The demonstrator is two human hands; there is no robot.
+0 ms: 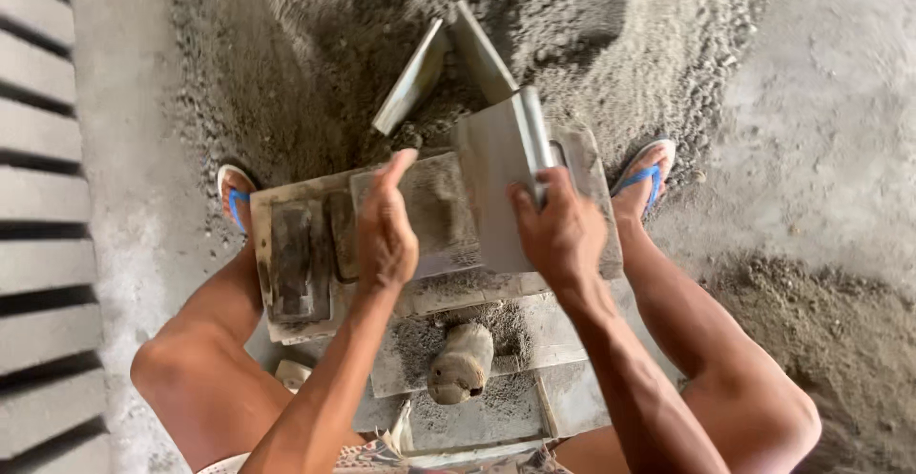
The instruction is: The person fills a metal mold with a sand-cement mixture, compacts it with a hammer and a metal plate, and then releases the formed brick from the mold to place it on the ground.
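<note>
I look down at a grey metal block mould standing on the ground between my knees. My right hand grips the raised edge of a flat metal plate that tilts over the mould. My left hand is flat and edge-on, its fingers straight, resting on the grey cement mix packed in the mould. A cement-caked wooden handle lies on the mould's near end. Two metal flaps stand open at the far side.
A large heap of damp grey sand mix lies just beyond the mould. Rows of finished grey blocks line the left edge. My feet in blue sandals flank the mould. More loose mix lies at the right.
</note>
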